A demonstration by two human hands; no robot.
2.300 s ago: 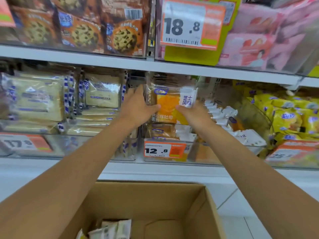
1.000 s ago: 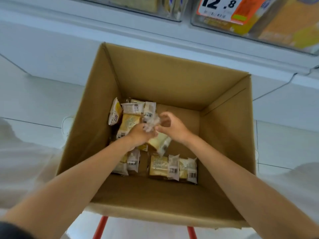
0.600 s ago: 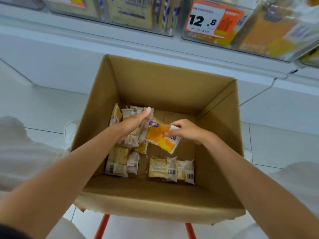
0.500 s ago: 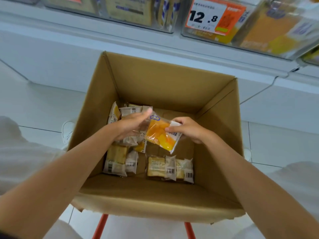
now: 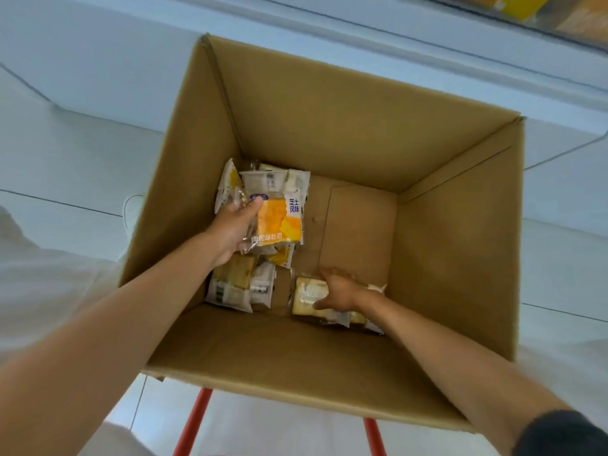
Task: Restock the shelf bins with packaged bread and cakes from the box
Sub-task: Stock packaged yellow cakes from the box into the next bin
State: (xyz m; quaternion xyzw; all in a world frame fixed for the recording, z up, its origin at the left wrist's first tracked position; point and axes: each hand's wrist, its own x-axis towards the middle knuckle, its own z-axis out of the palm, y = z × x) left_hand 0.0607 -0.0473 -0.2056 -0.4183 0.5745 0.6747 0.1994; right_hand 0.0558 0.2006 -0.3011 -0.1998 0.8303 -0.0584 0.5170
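Observation:
I look down into an open cardboard box (image 5: 345, 126). My left hand (image 5: 234, 227) grips an orange-and-white bread packet (image 5: 279, 222) by its left edge, holding it above the packets at the box's left side. My right hand (image 5: 339, 287) is lower, near the front of the box floor, with fingers closed around a pale bread packet (image 5: 307, 296) that lies there. More packets (image 5: 240, 284) rest flat under my left hand, and others (image 5: 273, 181) lean at the back left.
The box stands on a red-legged frame (image 5: 192, 422) over a white tiled floor (image 5: 65, 159). The white base of the shelf (image 5: 329, 28) runs along the top, with a sliver of a shelf bin (image 5: 543, 8) at the top right. The right half of the box floor (image 5: 358, 232) is bare cardboard.
My right hand has let go of the orange packet and dropped to the pale packet at the front. My left hand now holds the orange packet alone. The camera has tilted further down.

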